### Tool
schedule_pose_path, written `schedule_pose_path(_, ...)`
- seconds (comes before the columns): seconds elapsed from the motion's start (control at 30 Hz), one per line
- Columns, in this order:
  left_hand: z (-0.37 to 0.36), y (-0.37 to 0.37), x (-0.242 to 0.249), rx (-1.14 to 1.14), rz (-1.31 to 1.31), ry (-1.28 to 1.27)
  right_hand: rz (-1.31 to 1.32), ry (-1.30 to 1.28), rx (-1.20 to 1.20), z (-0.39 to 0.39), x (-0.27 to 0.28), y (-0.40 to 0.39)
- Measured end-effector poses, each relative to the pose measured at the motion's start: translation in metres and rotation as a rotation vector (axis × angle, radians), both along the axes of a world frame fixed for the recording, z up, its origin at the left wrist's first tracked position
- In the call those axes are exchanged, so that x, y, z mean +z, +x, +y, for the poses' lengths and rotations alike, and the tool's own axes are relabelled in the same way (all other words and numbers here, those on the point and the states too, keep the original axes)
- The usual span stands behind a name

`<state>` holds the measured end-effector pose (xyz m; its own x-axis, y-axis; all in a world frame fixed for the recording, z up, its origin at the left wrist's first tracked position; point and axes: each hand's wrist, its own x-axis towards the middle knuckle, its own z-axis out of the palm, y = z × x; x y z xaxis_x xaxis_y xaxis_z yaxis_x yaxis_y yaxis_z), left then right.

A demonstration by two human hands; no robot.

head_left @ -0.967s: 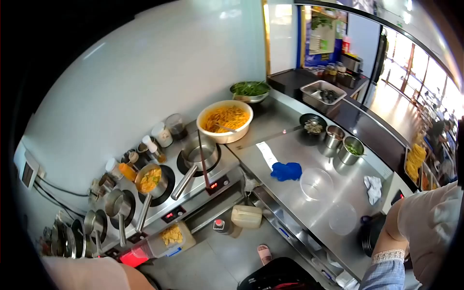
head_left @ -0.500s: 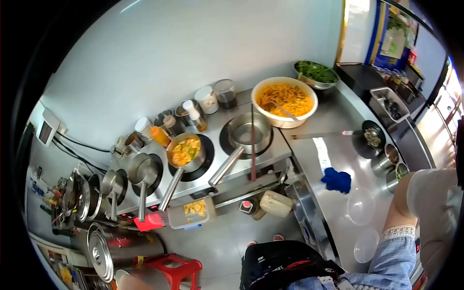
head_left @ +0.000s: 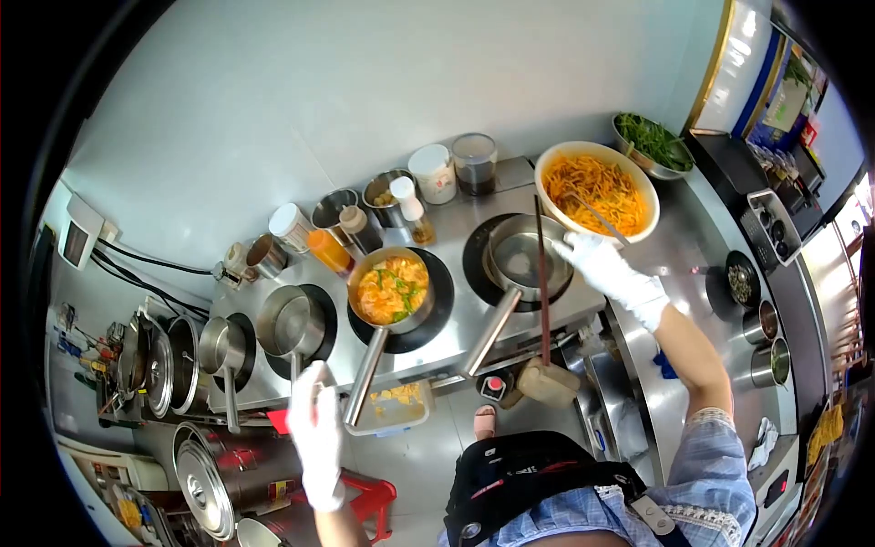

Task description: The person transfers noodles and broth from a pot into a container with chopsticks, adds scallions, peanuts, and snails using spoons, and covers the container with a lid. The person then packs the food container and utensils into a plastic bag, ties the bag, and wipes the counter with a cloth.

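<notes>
My left hand point(head_left: 317, 433), in a white glove, is raised in front of the stove, left of the handle of the pan of orange-red food with greens point(head_left: 392, 290). Its fingers look loosely apart, somewhat blurred, with nothing visible in them. Over the right side of a pot of clear liquid point(head_left: 524, 255) reaches my right hand point(head_left: 609, 273), also white-gloved. Its fingers are apart, close to long brown chopsticks point(head_left: 544, 310) lying across that pot; no grip on them shows. Behind this hand is a white bowl of orange shredded food point(head_left: 597, 196) with a utensil in it.
Two more pots point(head_left: 290, 321) stand left on the stove. Jars and bottles point(head_left: 432, 173) line the wall. A bowl of greens point(head_left: 653, 144) is at the back right. Below are a plastic tub point(head_left: 392, 408), a red stool point(head_left: 369, 500) and a large lidded pot point(head_left: 205, 483).
The view has shifted, so the stove sits differently. My right hand has moved in from the right edge to the clear-liquid pot. My left hand has risen from the bottom edge.
</notes>
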<state>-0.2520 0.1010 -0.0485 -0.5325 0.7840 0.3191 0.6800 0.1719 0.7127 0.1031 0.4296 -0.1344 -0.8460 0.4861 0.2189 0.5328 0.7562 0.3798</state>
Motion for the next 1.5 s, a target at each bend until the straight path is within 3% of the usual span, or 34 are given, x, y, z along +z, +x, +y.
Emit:
schedule_pose_path(0.03,0.006,-0.032,-0.054,-0.005,-0.054,-0.083,-0.087,-0.051,-0.015,0.01,-0.027,-0.007)
schedule_pose_path(0.1,0.01,-0.057,-0.101,0.039,0.112,-0.491,-0.196,-0.069,0.055,0.025,-0.062,-0.019)
schedule_pose_path(0.13,0.014,-0.077,-0.136,0.004,0.157,-0.518,-0.248,-0.093,0.084,0.029,-0.071,-0.026)
schedule_pose_path(0.2,0.025,-0.089,-0.15,-0.042,-0.075,-0.812,-0.259,-0.097,0.091,0.037,-0.081,-0.041)
schedule_pose_path(0.27,0.037,-0.093,-0.157,-0.15,-0.298,-0.829,-0.262,-0.143,0.124,0.042,-0.084,-0.049)
schedule_pose_path(0.33,0.036,-0.113,-0.192,-0.119,-0.979,-0.775,-0.107,-0.163,0.121,0.036,-0.078,-0.053)
schedule_pose_path(0.37,0.039,-0.113,-0.183,-0.114,-1.21,-0.697,0.061,-0.206,0.114,0.029,-0.071,-0.054)
schedule_pose_path(0.4,0.037,-0.118,-0.189,-0.159,-1.338,-0.658,0.339,-0.251,0.046,0.013,-0.064,-0.055)
schedule_pose_path(0.43,0.036,-0.116,-0.187,-0.191,-1.449,-0.588,0.86,-0.679,-0.185,-0.008,-0.057,-0.063)
schedule_pose_path(0.5,0.034,-0.106,-0.191,-0.245,-1.639,-0.466,1.243,-0.704,-0.187,-0.047,-0.028,-0.083)
schedule_pose_path(0.53,0.032,-0.099,-0.204,-0.258,-1.744,-0.389,1.082,-0.308,0.045,-0.065,-0.007,-0.092)
schedule_pose_path(0.6,0.037,-0.082,-0.212,-0.279,-1.735,-0.444,1.4,-0.653,0.133,-0.094,0.016,-0.11)
schedule_pose_path(0.67,0.041,-0.068,-0.212,-0.252,-1.618,-0.453,1.379,-0.882,0.034,-0.108,0.024,-0.131)
schedule_pose_path(0.8,0.039,-0.055,-0.223,-0.222,-1.628,-0.391,1.204,-0.936,0.066,-0.098,0.015,-0.172)
schedule_pose_path(1.0,0.026,-0.059,-0.197,-0.214,-1.477,-0.503,1.275,-1.207,0.158,-0.084,0.007,-0.189)
schedule_pose_path(1.07,0.013,-0.063,-0.197,-0.276,-1.556,-0.434,1.257,-1.162,0.245,-0.075,-0.001,-0.19)
schedule_pose_path(1.27,0.005,-0.063,-0.156,-0.272,-1.573,-0.453,1.318,-1.171,0.132,-0.077,-0.013,-0.198)
schedule_pose_path(1.33,0.008,-0.062,-0.143,-0.267,-1.602,-0.465,1.315,-1.283,0.13,-0.09,-0.011,-0.203)
schedule_pose_path(1.5,0.017,-0.06,-0.125,-0.334,-1.601,-0.506,1.1,-1.021,0.209,-0.103,0.0,-0.196)
